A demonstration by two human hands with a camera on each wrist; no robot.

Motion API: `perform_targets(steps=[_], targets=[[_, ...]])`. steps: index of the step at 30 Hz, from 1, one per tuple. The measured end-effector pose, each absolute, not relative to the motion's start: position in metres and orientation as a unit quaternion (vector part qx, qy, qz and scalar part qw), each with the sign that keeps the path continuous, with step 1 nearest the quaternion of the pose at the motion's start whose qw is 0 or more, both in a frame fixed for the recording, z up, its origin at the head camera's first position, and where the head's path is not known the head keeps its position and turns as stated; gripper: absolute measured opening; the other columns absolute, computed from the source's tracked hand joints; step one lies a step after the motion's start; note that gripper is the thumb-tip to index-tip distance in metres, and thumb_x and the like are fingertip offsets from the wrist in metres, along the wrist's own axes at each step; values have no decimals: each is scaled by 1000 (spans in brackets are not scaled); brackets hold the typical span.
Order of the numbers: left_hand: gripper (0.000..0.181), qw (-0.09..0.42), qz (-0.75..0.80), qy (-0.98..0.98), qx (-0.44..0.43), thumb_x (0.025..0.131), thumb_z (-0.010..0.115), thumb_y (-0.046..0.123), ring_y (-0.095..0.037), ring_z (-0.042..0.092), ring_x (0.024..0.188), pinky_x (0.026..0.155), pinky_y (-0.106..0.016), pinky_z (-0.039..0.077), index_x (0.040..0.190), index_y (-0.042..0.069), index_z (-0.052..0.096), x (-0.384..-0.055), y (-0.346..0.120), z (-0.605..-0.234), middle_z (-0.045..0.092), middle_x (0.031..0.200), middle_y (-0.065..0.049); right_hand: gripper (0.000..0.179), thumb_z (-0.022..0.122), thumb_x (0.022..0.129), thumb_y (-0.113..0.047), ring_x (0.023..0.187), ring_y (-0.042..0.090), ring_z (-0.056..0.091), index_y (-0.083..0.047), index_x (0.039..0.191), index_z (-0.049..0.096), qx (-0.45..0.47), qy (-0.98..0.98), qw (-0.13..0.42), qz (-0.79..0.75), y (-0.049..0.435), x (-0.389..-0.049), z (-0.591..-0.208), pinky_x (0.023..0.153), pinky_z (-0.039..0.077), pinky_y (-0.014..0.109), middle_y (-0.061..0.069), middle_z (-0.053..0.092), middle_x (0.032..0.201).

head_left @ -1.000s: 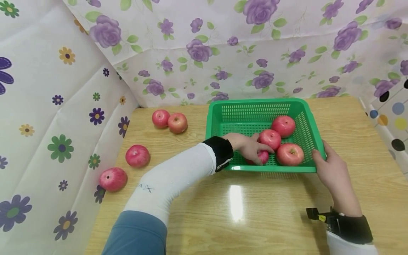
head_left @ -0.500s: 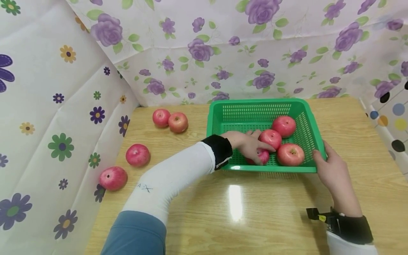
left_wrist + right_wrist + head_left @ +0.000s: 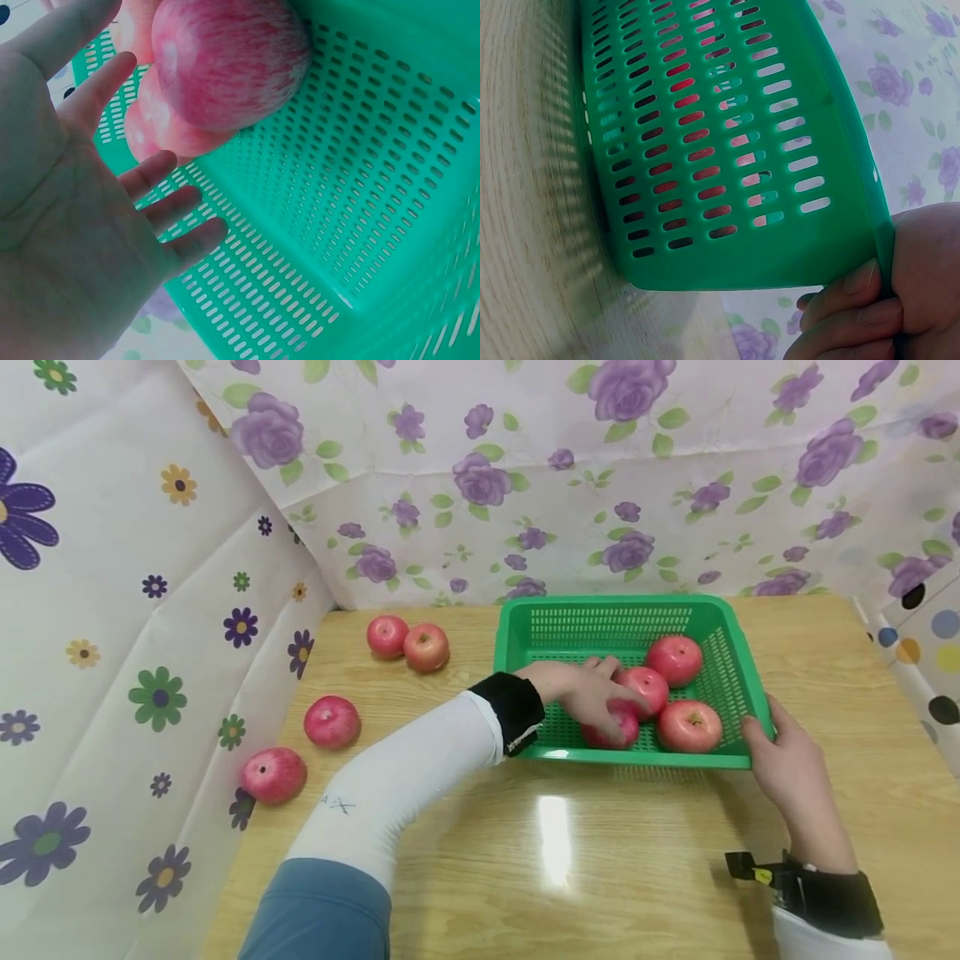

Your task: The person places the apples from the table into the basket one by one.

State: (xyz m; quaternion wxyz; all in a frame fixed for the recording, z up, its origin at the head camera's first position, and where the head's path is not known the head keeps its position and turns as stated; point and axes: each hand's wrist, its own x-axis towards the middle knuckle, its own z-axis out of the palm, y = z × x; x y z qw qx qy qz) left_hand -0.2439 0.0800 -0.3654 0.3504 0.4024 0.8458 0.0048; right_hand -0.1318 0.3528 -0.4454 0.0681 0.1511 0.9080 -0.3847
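Observation:
Over the green plastic basket, my left hand has its fingers spread above a red apple at the front. In the left wrist view, the palm and straight fingers stand beside the nearest apple, with a gap between them. Other apples cluster to the right: a middle one, a back one and a front right one. At the basket's front right corner, my right hand grips the rim. The right wrist view has its fingers curled round the edge.
On the wooden table, two apples sit together at the back left, a red one and a paler one. Two more apples, one behind the other, lie by the flowered left sheet. A floral sheet hangs behind.
The left hand's fingers have spread and lifted off the front apple, so more of it shows. My right hand keeps its grip on the basket rim. The head view has shifted slightly.

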Motion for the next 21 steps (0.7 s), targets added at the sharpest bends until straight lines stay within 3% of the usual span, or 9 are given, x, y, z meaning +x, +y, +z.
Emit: perform_targets(steps=[7, 14, 21], targets=[[62, 345, 69, 844, 405, 93, 57, 58, -16, 26, 125, 97, -32, 38, 149, 39, 37, -251, 66, -359, 24, 142, -1, 69, 27, 104, -52, 125, 52, 34, -17, 159, 4, 155, 908, 69, -382, 353, -133, -446, 88, 38, 71, 35, 22, 152], [70, 323, 119, 846, 408, 92, 57, 61, -16, 23, 131, 104, -34, 35, 153, 35, 32, -256, 53, -350, 22, 148, -2, 68, 27, 104, -52, 128, 54, 30, -19, 159, 3, 153, 907, 71, -386, 354, -132, -447, 91, 35, 74, 35, 20, 154], [56, 286, 198, 826, 443, 95, 58, 55, -15, 32, 127, 103, -31, 37, 141, 27, 44, -251, 36, -346, 32, 141, -1, 68, 26, 104, -52, 125, 53, 33, -20, 159, 3, 148, 910, 70, -380, 353, -131, -446, 86, 38, 72, 36, 24, 151]])
